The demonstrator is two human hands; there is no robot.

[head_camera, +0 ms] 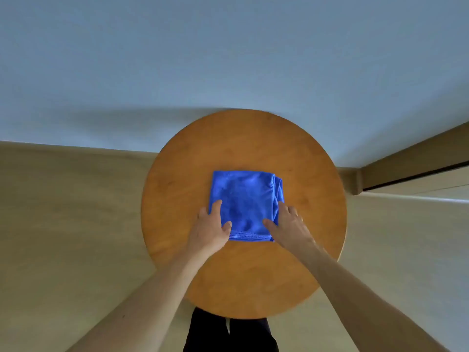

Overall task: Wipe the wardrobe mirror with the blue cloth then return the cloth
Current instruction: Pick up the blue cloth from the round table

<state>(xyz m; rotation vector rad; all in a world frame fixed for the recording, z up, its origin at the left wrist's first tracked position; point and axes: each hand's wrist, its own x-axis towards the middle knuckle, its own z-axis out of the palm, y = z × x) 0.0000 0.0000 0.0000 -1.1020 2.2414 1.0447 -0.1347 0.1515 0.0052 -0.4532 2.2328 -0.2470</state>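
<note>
Pale blue wall [228,59] fills the whole top from ten o'clock round to two. Below it, beige floor [63,199] spreads out at nine and three. Over at three o'clock a wooden strip [411,171] with a dark slot runs along the foot of the wall, well apart from everything else.

Dead centre is the round wooden surface [243,138]. Its far rim at twelve o'clock sits close by the wall and throws a shadow there; whether it touches, I cannot tell. The near rim at six o'clock hides part of the person's dark trousers [228,334].

Two bare forearms come in from seven and five o'clock, crossing the near rim.

And there's the blue cloth [243,196], folded into a square, lying flat about the middle of the surface, loose layers showing on its three o'clock side. Bare wood rings it all round.

The left hand [212,227] rests on the cloth's seven o'clock corner, the right hand [289,226] on the five o'clock corner. Each has its fingers fairly straight and spread, with the thumb lying on top of the fabric.
</note>
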